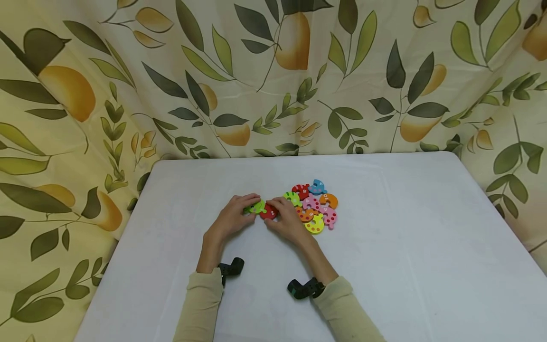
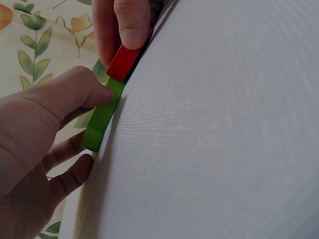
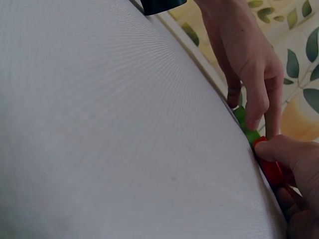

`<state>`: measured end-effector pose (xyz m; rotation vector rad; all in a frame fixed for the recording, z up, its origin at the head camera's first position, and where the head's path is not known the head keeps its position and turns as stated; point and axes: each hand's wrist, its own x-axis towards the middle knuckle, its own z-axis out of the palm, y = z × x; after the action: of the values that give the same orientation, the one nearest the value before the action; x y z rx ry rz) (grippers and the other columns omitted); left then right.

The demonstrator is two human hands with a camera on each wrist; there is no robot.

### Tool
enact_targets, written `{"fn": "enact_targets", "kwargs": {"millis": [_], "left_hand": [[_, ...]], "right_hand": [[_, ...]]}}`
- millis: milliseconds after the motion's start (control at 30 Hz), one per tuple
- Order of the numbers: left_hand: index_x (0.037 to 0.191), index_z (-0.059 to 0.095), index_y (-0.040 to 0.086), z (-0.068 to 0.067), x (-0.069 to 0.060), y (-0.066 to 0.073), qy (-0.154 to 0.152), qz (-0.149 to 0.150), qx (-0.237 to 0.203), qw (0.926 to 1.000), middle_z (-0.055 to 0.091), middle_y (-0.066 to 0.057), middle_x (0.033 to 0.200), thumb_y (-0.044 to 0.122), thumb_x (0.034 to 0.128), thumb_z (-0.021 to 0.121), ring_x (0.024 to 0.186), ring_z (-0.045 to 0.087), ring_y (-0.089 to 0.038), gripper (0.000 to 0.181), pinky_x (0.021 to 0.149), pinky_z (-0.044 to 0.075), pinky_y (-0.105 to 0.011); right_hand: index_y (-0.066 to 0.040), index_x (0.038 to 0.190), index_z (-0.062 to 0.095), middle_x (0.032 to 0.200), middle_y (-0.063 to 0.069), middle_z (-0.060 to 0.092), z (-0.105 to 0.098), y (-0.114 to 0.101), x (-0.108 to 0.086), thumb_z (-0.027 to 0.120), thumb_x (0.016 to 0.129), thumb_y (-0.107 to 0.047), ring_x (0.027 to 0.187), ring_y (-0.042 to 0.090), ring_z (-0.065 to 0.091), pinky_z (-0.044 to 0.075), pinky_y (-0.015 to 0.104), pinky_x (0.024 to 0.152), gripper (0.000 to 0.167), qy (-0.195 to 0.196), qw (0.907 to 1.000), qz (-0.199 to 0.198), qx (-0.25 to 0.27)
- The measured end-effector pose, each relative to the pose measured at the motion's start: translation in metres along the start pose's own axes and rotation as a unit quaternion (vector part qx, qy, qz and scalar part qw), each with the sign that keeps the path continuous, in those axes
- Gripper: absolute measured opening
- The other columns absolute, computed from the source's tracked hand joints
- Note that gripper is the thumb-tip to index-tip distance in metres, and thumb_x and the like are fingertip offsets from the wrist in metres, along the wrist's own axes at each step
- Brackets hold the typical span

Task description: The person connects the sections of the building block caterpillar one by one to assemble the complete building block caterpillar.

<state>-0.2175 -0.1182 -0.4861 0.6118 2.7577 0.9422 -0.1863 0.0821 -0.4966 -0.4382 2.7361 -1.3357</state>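
Observation:
My left hand [image 1: 234, 216] grips a green piece [image 1: 258, 207] between thumb and fingers on the white table. Pinched by my right hand [image 1: 287, 219] is a red piece [image 1: 269, 212] with a number on it. The two pieces meet end to end, as the left wrist view shows with the green piece [image 2: 103, 117] against the red piece [image 2: 123, 62]. From the right wrist the red piece [image 3: 269, 169] lies under my right thumb, and the green piece [image 3: 245, 123] is beneath the fingers of my left hand [image 3: 251, 64].
Just right of my right hand lies a cluster of colourful numbered pieces, among them a blue one [image 1: 317, 187], an orange one [image 1: 329, 200] and a yellow one [image 1: 315, 224]. The white table [image 1: 406, 247] ends at a leaf-patterned curtain [image 1: 256, 95] behind and at the left.

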Motion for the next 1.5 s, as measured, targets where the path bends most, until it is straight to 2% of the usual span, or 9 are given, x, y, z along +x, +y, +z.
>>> {"fn": "enact_targets", "kwargs": {"millis": [367,500,767,1100,1267,1367,1500], "left_hand": [[0.138,0.056,0.018,-0.001,0.000,0.001,-0.002,-0.008,0.004,1.0000,0.048,0.003,0.149,0.015,0.0890,0.066,0.126,0.046,-0.023,0.050,0.106,0.043,-0.048],[0.138,0.056,0.017,-0.001,0.000,0.002,0.001,-0.008,0.002,1.0000,0.049,0.003,0.149,0.015,0.0893,0.065,0.126,0.046,-0.023,0.050,0.106,0.043,-0.047],[0.137,0.057,0.017,-0.002,-0.001,0.001,0.012,-0.001,-0.003,0.9999,0.050,0.003,0.148,0.014,0.0883,0.065,0.125,0.047,-0.022,0.050,0.104,0.043,-0.047],[0.138,0.056,0.017,-0.002,0.001,0.005,0.005,0.009,0.008,0.9999,0.050,0.004,0.147,0.013,0.0882,0.065,0.125,0.047,-0.022,0.050,0.104,0.044,-0.045],[0.137,0.057,0.017,-0.002,0.002,0.009,0.010,0.010,0.014,0.9998,0.051,0.005,0.146,0.012,0.0879,0.065,0.123,0.048,-0.021,0.050,0.102,0.045,-0.045],[0.137,0.057,0.017,-0.002,0.000,0.009,0.011,0.006,0.012,0.9998,0.051,0.005,0.147,0.012,0.0880,0.064,0.123,0.048,-0.021,0.050,0.101,0.045,-0.045],[0.137,0.057,0.017,0.000,-0.002,0.006,0.010,0.001,0.009,0.9999,0.051,0.005,0.147,0.012,0.0877,0.064,0.123,0.048,-0.021,0.050,0.102,0.045,-0.045]], "right_hand": [[-0.009,0.134,0.056,0.134,0.012,0.052,0.001,-0.003,0.004,0.072,0.086,-0.020,0.123,0.029,0.045,0.045,0.046,0.104,0.052,-0.010,0.9995,0.029,-0.006],[-0.007,0.133,0.057,0.132,0.012,0.053,0.001,-0.006,0.005,0.072,0.085,-0.019,0.121,0.029,0.046,0.046,0.045,0.101,0.052,-0.004,0.9992,0.038,-0.014],[-0.007,0.129,0.061,0.127,0.013,0.056,0.004,-0.005,0.009,0.071,0.088,-0.029,0.119,0.030,0.049,0.045,0.046,0.101,0.048,0.019,0.9991,0.033,-0.017],[-0.005,0.129,0.061,0.123,0.012,0.058,-0.002,-0.017,0.007,0.070,0.090,-0.027,0.113,0.028,0.048,0.048,0.040,0.095,0.047,0.012,0.9963,0.050,-0.069],[-0.005,0.129,0.062,0.121,0.013,0.059,-0.004,-0.022,0.006,0.069,0.090,-0.028,0.110,0.028,0.049,0.050,0.039,0.093,0.046,0.015,0.9928,0.045,-0.110],[-0.006,0.128,0.063,0.119,0.013,0.060,-0.001,-0.021,0.005,0.069,0.089,-0.030,0.108,0.028,0.050,0.050,0.039,0.090,0.046,0.030,0.9910,0.038,-0.125],[-0.007,0.129,0.062,0.121,0.012,0.060,0.004,-0.018,0.001,0.069,0.090,-0.030,0.109,0.027,0.049,0.049,0.039,0.088,0.046,0.041,0.9914,0.027,-0.121]]}}
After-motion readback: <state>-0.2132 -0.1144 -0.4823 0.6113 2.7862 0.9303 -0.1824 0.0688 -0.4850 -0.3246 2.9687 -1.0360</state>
